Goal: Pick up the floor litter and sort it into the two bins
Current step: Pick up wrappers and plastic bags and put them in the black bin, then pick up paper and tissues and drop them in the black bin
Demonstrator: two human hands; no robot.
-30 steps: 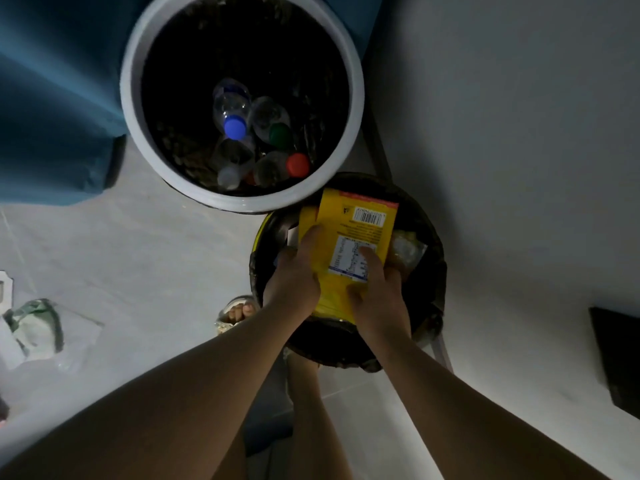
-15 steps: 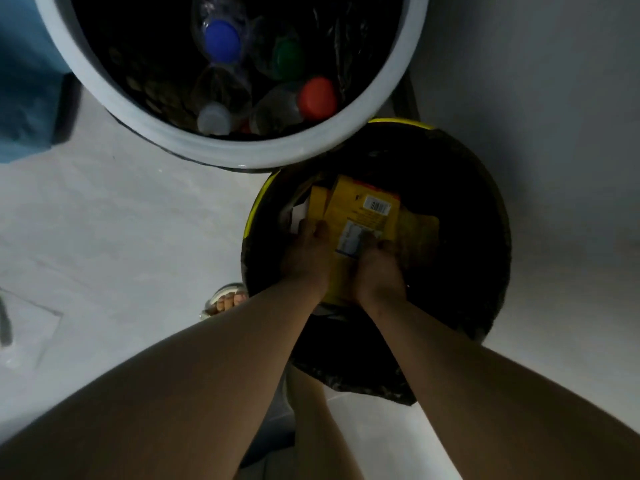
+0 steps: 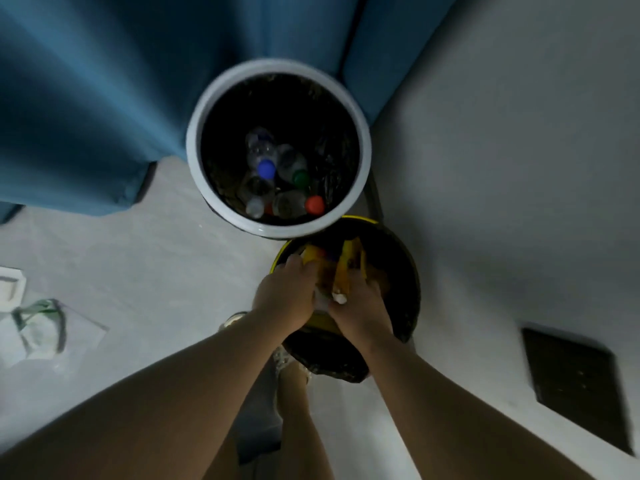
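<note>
A black bin with a yellow rim [image 3: 408, 271] stands just below a white-rimmed bin [image 3: 363, 133] that holds several plastic bottles [image 3: 266, 168]. A yellow packet [image 3: 348, 268] stands folded inside the black bin, among other yellow and white litter. My left hand [image 3: 284, 292] grips the packet's left side and my right hand [image 3: 362, 306] grips its right side, both low over the bin's mouth. A white crumpled scrap [image 3: 337, 299] shows between the two hands. The frame is blurred, so the fingertips are hard to make out.
A blue curtain [image 3: 104, 98] hangs behind the bins and a pale wall [image 3: 519, 168] runs along the right. On the floor at left lie a white tray [image 3: 10, 285] and a clear bag with green print [image 3: 38, 327]. A dark mat [image 3: 581, 386] lies at right.
The view has pulled back and up from the bins. The yellow packet has gone from flat between my hands to folded and deeper in the black bin.
</note>
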